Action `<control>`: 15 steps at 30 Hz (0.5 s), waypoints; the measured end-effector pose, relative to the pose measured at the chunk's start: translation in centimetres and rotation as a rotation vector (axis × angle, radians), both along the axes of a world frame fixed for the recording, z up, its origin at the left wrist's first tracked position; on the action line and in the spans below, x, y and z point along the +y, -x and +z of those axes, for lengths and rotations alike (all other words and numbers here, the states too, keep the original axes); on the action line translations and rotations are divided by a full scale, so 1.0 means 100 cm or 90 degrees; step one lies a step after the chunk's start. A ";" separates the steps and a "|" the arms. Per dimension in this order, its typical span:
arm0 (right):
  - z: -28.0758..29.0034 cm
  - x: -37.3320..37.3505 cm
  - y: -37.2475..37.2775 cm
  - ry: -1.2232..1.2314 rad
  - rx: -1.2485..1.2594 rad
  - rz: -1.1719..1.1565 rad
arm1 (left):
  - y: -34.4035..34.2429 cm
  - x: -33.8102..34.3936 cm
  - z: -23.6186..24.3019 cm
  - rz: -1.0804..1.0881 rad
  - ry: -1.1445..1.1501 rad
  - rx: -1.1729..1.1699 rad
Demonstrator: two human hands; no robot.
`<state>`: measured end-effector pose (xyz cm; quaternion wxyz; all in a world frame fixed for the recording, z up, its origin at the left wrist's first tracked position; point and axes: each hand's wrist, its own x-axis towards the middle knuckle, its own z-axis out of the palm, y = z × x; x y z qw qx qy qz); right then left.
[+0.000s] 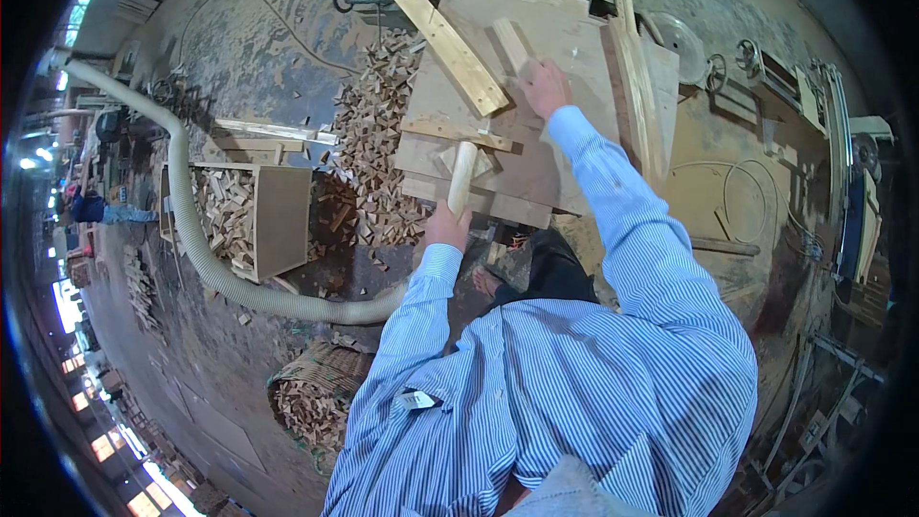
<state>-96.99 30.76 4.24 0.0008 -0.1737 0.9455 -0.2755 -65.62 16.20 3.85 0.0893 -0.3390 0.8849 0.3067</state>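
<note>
Gripping a stick (462, 177) is the left hand (446, 227); the right hand (547, 88) touches a wood strip (511, 41), grip unclear. Wood scraps (222, 209) lie in a box (283, 220) and a basket (325, 367).

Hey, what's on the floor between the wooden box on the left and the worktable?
A heap of small wood offcuts lies between the box and worktable, in the head view.
</note>
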 end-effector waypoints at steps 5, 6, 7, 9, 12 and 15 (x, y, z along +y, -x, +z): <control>-0.017 -0.079 0.041 0.125 -0.005 0.034 | -0.009 -0.003 -0.006 -0.020 0.007 -0.031; -0.018 -0.092 0.046 0.129 -0.045 0.025 | -0.012 -0.004 -0.007 -0.043 0.013 -0.045; -0.018 -0.101 0.048 0.122 -0.093 0.002 | -0.015 -0.004 -0.008 -0.048 0.007 -0.014; -0.016 -0.110 0.054 0.137 -0.088 0.019 | -0.019 -0.003 -0.008 -0.033 0.003 -0.022; -0.013 -0.120 0.060 0.131 -0.085 0.026 | -0.020 -0.003 -0.006 -0.020 -0.010 -0.072; -0.011 -0.127 0.065 0.127 -0.066 0.027 | -0.016 -0.004 -0.004 -0.013 -0.017 -0.084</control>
